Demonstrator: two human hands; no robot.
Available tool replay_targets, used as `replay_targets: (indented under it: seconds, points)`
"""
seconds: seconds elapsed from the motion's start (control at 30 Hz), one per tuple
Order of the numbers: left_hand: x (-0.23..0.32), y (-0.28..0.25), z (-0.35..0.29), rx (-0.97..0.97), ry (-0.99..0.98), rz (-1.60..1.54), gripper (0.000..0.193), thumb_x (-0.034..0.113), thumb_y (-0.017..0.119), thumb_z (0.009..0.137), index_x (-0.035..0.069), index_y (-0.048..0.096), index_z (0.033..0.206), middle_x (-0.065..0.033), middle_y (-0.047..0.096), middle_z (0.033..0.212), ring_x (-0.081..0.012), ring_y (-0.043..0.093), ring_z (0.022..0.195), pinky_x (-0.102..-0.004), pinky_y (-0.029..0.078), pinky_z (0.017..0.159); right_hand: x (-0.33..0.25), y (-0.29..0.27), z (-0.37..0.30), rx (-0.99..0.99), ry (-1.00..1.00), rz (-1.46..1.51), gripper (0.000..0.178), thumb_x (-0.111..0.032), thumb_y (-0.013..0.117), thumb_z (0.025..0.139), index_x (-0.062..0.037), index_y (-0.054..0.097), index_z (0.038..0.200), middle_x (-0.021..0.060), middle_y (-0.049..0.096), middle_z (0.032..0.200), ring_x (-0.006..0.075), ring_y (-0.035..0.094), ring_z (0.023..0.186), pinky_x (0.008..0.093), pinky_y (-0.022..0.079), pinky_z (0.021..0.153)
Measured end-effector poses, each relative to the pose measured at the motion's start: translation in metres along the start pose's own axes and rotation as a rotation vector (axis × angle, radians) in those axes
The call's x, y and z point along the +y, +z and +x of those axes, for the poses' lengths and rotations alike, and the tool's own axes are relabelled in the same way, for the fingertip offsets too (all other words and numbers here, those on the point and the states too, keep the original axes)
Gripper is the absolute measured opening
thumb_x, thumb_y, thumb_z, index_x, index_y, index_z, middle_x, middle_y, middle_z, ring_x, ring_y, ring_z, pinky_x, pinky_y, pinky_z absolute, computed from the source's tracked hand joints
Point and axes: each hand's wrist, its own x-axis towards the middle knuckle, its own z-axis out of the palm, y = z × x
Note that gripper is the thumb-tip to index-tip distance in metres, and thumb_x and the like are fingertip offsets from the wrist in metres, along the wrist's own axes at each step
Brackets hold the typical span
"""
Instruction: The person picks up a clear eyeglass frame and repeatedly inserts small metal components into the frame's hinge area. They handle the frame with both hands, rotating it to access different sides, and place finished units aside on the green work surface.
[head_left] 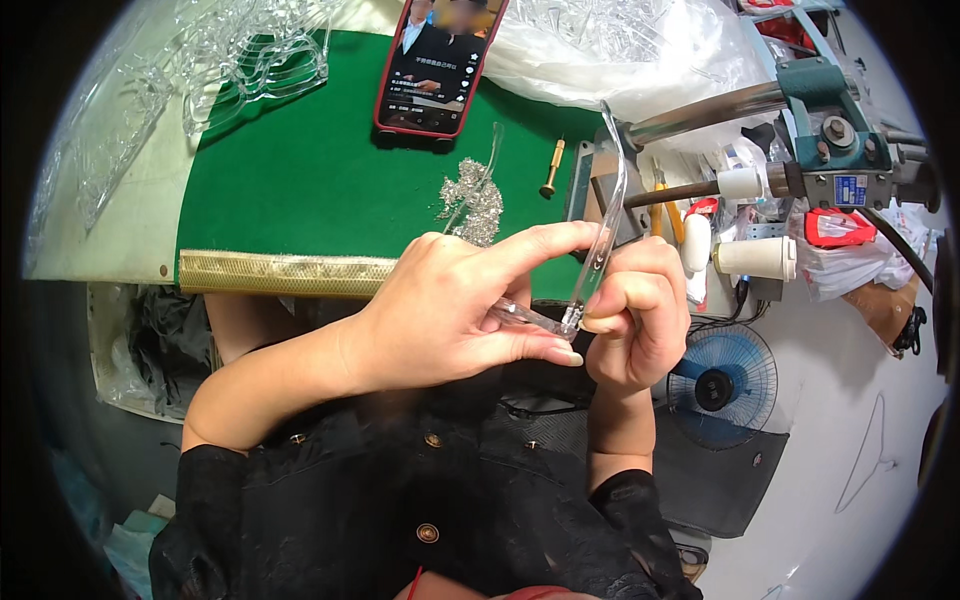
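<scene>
Both my hands are on a pair of clear plastic eyeglasses, with one temple arm [607,205] standing up between them. My left hand [435,305] is closed around the front part, thumb below and index finger stretched against the temple arm. With curled fingers my right hand [638,315] pinches at the metal hinge [572,318] where temple and front meet. Whether it also holds a small part is hidden. Beyond the left hand, a heap of tiny silvery metal pieces [478,212] lies on the green mat [290,170], with a clear temple arm [496,150] resting in it.
A small brass screwdriver [552,168] lies right of the heap. A red-cased phone [436,80] is at the back. Clear frames [265,70] pile up at far left; a plastic bag [620,50] stands behind. A metal bench machine [825,120] juts in from the right, above a blue fan [722,385].
</scene>
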Motion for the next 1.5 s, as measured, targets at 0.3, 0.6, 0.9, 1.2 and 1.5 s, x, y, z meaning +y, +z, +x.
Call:
replay_targets:
  seconds: [0.3,0.6,0.9,1.2,1.5]
  points:
    - [-0.0013,0.0001,-0.0004,0.037,0.035,0.141,0.077,0.025,0.083,0.069,0.009,0.049,0.135,-0.0042,0.062,0.061,-0.0122,0.062,0.053,-0.0235,0.047,0.050,0.0007,-0.0009,-0.0016,-0.009,0.021,-0.032,0.017,-0.019,0.073,0.074,-0.0073,0.061,0.077,0.0034,0.055,0.074,0.0186,0.051,0.066,0.0297,0.040,0.058]
    - [-0.0032,0.0024,-0.0020,0.057,0.039,0.130,0.077,0.026,0.083,0.068,0.009,0.049,0.135,-0.0047,0.061,0.060,-0.0132,0.061,0.052,-0.0247,0.047,0.049,0.0010,0.0037,-0.0044,0.028,0.039,0.000,0.016,-0.017,0.073,0.076,-0.0058,0.062,0.078,0.0058,0.055,0.076,0.0188,0.053,0.067,0.0283,0.042,0.060]
    - [-0.0027,0.0034,-0.0035,0.083,0.046,0.144,0.077,0.025,0.083,0.068,0.009,0.049,0.135,-0.0051,0.061,0.061,-0.0144,0.062,0.053,-0.0258,0.048,0.050,-0.0013,0.0035,-0.0051,0.023,0.045,-0.009,0.017,-0.018,0.073,0.075,-0.0056,0.062,0.079,0.0055,0.056,0.077,0.0199,0.054,0.069,0.0301,0.043,0.061]
    - [-0.0018,0.0051,-0.0038,0.083,0.031,0.140,0.078,0.026,0.083,0.068,0.008,0.048,0.135,-0.0053,0.062,0.062,-0.0137,0.062,0.053,-0.0252,0.048,0.051,0.0001,0.0045,-0.0024,0.025,-0.051,-0.099,0.015,-0.017,0.071,0.075,-0.0072,0.059,0.076,0.0051,0.053,0.075,0.0211,0.052,0.068,0.0309,0.043,0.061]
    - [-0.0010,0.0059,-0.0027,0.079,-0.028,0.046,0.079,0.022,0.084,0.068,0.005,0.047,0.135,-0.0065,0.064,0.073,-0.0108,0.060,0.055,-0.0238,0.048,0.053,0.0037,0.0035,-0.0071,0.032,0.038,0.059,0.017,-0.014,0.072,0.076,-0.0058,0.057,0.078,0.0063,0.053,0.079,0.0195,0.051,0.070,0.0285,0.043,0.064]
